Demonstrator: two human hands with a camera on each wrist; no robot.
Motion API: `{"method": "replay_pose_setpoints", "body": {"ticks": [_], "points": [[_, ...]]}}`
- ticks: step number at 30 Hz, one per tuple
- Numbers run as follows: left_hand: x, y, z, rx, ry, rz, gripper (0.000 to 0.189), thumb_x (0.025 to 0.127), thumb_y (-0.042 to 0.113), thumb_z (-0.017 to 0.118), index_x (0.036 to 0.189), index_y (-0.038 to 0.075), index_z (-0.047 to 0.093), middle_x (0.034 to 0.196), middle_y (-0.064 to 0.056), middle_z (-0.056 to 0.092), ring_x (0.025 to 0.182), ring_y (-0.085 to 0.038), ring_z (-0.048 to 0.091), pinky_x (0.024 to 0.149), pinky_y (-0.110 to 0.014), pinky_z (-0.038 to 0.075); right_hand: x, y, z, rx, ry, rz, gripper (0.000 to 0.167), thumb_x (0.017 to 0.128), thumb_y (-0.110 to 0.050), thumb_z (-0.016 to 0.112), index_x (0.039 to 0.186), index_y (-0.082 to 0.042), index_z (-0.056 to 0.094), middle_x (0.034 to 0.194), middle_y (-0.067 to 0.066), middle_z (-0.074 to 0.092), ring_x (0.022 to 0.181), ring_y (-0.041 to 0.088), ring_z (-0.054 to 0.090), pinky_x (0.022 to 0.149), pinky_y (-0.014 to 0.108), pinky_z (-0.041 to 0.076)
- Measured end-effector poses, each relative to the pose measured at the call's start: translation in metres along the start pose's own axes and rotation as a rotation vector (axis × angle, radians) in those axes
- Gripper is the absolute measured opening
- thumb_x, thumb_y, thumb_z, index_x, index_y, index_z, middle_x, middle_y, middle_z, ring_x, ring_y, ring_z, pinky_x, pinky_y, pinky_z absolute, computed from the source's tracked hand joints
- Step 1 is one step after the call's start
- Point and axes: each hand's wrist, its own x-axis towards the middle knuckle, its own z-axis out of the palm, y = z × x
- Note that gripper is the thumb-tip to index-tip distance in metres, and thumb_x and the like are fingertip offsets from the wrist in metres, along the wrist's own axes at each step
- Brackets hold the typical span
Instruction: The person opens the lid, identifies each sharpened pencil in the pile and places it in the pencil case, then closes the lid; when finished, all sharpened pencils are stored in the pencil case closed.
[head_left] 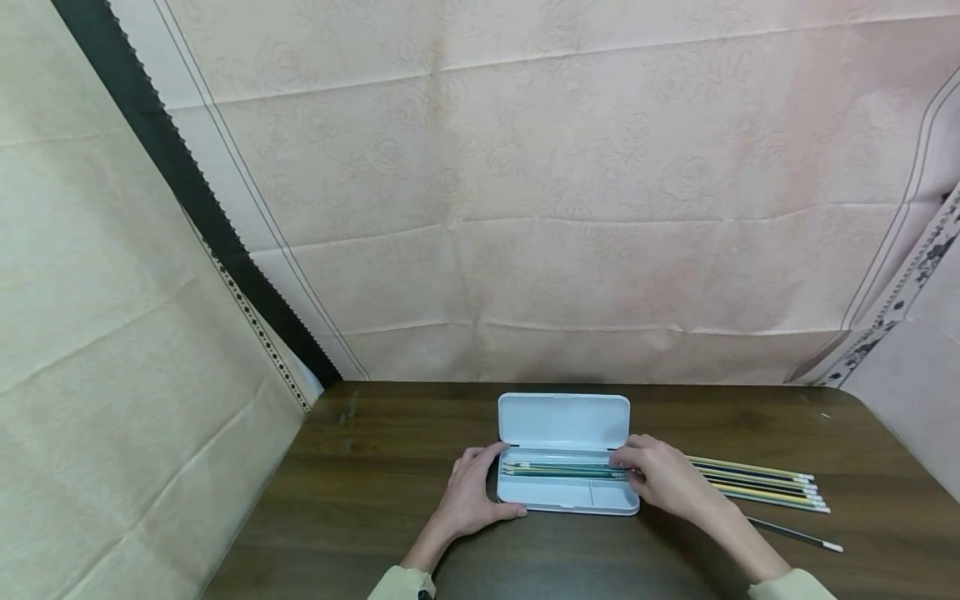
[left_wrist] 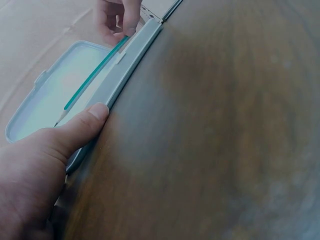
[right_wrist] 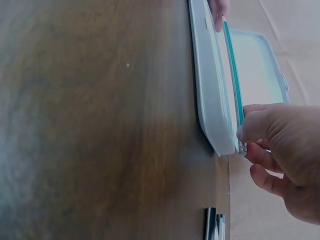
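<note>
A light-blue pencil case (head_left: pixel 564 419) lies with its lid raised on the wooden table, several pencils (head_left: pixel 540 469) inside it. My left hand (head_left: pixel 474 493) grips the case's left end, thumb along the front wall and fingers toward the back corner. Between thumb and fingertips, my right hand (head_left: pixel 663 477) pinches a green pencil (right_wrist: pixel 234 75) near its eraser end. That pencil is held lengthwise over the open case, its sharpened tip pointing toward my left hand, as the left wrist view shows.
Right of the case, several yellow, dark and green pencils (head_left: pixel 780 485) lie side by side, partly behind my right hand. One dark pencil (head_left: pixel 798 534) lies apart, closer to me. A patterned cloth (head_left: pixel 570 275) hangs behind the table (head_left: pixel 375 467), with more cloth at both sides.
</note>
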Motion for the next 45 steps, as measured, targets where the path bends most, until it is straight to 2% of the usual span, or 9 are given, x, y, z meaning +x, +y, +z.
{"method": "replay_pose_setpoints", "body": {"ticks": [12, 17, 26, 28, 36, 45], "points": [[-0.001, 0.000, 0.000, 0.000, 0.015, 0.022, 0.093, 0.069, 0.060, 0.086, 0.146, 0.024, 0.048, 0.134, -0.006, 0.051, 0.118, -0.027, 0.044, 0.091, -0.053, 0.039, 0.008, -0.006, 0.003, 0.043, -0.031, -0.031, 0.026, 0.078, 0.009, 0.075, 0.095, -0.011, 0.077, 0.087, -0.002, 0.064, 0.073, 0.008, 0.053, 0.064, 0.029, 0.051], [0.000, 0.000, 0.000, 0.012, 0.015, 0.022, 0.093, 0.069, 0.061, 0.085, 0.146, 0.024, 0.048, 0.134, -0.006, 0.051, 0.118, -0.028, 0.044, 0.091, -0.053, 0.039, 0.009, -0.007, 0.006, 0.037, -0.014, -0.062, 0.026, 0.076, 0.010, 0.074, 0.092, -0.011, 0.077, 0.086, -0.004, 0.062, 0.074, 0.007, 0.053, 0.064, 0.029, 0.051], [-0.001, 0.000, 0.000, 0.005, 0.013, 0.020, 0.094, 0.069, 0.061, 0.085, 0.146, 0.024, 0.048, 0.135, -0.005, 0.052, 0.119, -0.027, 0.044, 0.092, -0.053, 0.039, 0.012, -0.007, 0.009, 0.049, -0.025, -0.069, 0.026, 0.076, 0.009, 0.075, 0.090, -0.012, 0.076, 0.085, -0.006, 0.060, 0.075, 0.007, 0.052, 0.064, 0.029, 0.050], [-0.001, 0.000, 0.000, 0.003, 0.013, 0.021, 0.094, 0.069, 0.061, 0.085, 0.146, 0.023, 0.048, 0.135, -0.005, 0.052, 0.119, -0.027, 0.044, 0.092, -0.052, 0.039, 0.010, -0.005, 0.010, 0.041, -0.005, -0.075, 0.025, 0.077, 0.008, 0.075, 0.090, -0.013, 0.076, 0.086, -0.007, 0.059, 0.077, 0.008, 0.052, 0.065, 0.029, 0.050], [0.000, 0.001, 0.000, 0.006, 0.010, 0.019, 0.094, 0.069, 0.061, 0.085, 0.146, 0.024, 0.048, 0.134, -0.005, 0.052, 0.118, -0.027, 0.044, 0.091, -0.052, 0.039, -0.014, 0.012, -0.004, 0.013, 0.087, 0.003, 0.024, 0.077, 0.005, 0.079, 0.092, -0.014, 0.075, 0.090, -0.009, 0.060, 0.081, 0.007, 0.055, 0.067, 0.031, 0.052], [0.000, -0.002, 0.000, 0.006, 0.022, 0.038, 0.094, 0.069, 0.060, 0.086, 0.146, 0.023, 0.048, 0.134, -0.006, 0.053, 0.119, -0.028, 0.045, 0.092, -0.053, 0.038, -0.069, 0.053, -0.022, 0.024, 0.286, -0.062, 0.038, 0.062, 0.016, 0.079, 0.087, -0.012, 0.071, 0.080, -0.015, 0.055, 0.068, -0.004, 0.047, 0.055, 0.018, 0.039]]}}
